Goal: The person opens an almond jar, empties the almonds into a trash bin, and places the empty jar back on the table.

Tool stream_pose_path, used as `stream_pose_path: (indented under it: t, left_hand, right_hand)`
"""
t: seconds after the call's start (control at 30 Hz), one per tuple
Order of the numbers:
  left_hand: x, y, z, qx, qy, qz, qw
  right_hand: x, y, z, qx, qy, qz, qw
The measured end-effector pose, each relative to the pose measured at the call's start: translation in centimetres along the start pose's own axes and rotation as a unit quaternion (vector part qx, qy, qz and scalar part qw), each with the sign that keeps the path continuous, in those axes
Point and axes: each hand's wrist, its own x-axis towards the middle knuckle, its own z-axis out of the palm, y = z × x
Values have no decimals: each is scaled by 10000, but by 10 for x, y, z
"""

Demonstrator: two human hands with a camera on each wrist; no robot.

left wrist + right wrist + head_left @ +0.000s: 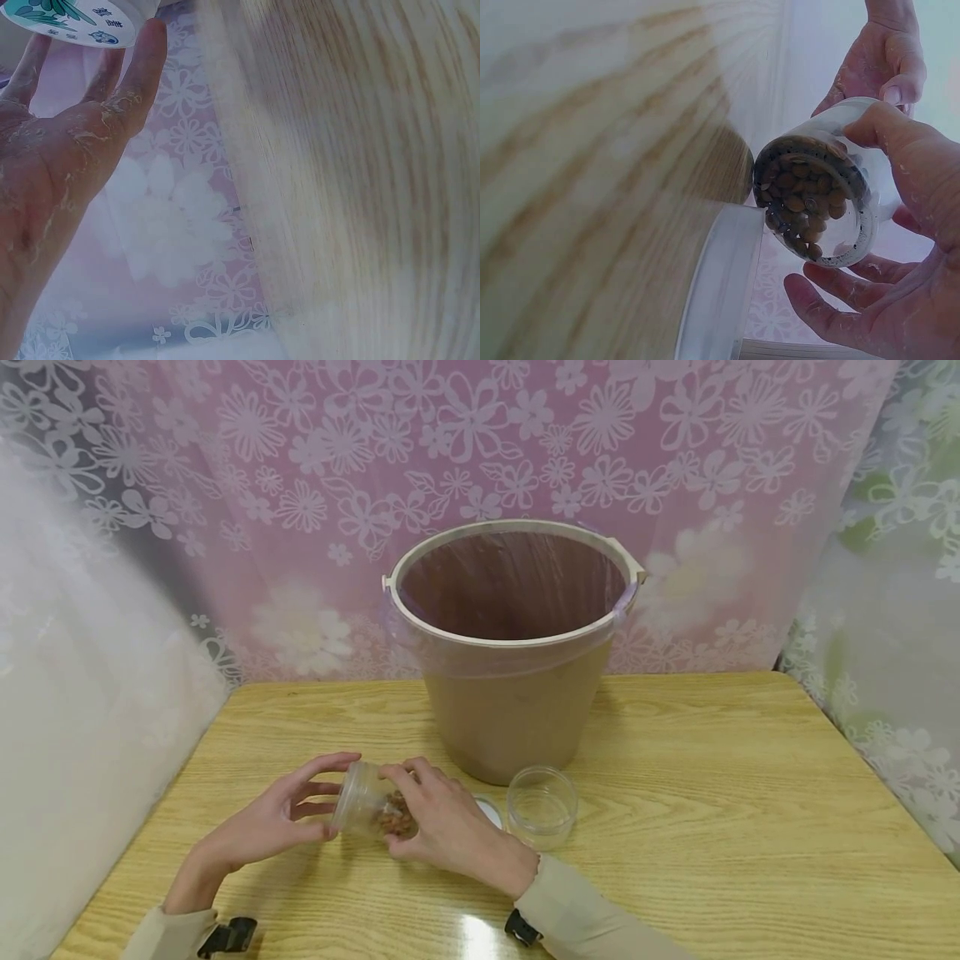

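A clear plastic jar (362, 795) lies tipped on its side, a little above the table, with brown nuts (802, 191) gathered at its base. My right hand (457, 822) grips the base end, thumb and fingers on opposite sides. At the other end, my left hand (273, 817) holds the jar's rim between thumb and spread fingers. A white lid (79, 19) with green leaf print and dark characters covers that end in the left wrist view, right at the left fingertips. An uncapped clear container (542, 806) stands beside the right wrist.
Behind the hands stands a large beige bucket (517, 710) lined with a thin plastic bag. A white disc (489, 812) shows partly behind the right hand. The wood-grain table (720, 827) ends at a pink floral curtain (480, 452).
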Motion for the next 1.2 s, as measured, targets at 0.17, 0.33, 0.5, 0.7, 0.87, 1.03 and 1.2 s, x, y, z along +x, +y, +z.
stream_pose_path:
  t: [0.17, 0.33, 0.5, 0.7, 0.87, 1.03, 1.2]
  left_hand:
    - [0, 2, 1, -112, 11, -15, 9999]
    - [0, 2, 2, -195, 16, -114, 9997]
    - [-1, 1, 2, -127, 59, -286, 9995]
    - [-2, 3, 1, -6, 130, -461, 9989]
    - [-2, 6, 2, 106, 151, -578, 9982]
    - [-1, 6, 3, 174, 232, -754, 9967]
    - [-1, 4, 2, 344, 270, -601, 9972]
  right_hand:
    - [-1, 0, 0, 8, -11, 9, 10000]
    - [-1, 0, 0, 27, -28, 52, 10000]
    - [-1, 0, 1, 32, -20, 70, 10000]
    - [0, 0, 2, -10, 36, -5, 10000]
    - [0, 0, 2, -43, 71, -69, 9999]
    - [0, 1, 2, -7, 38, -49, 10000]
    - [0, 1, 2, -13, 29, -32, 10000]
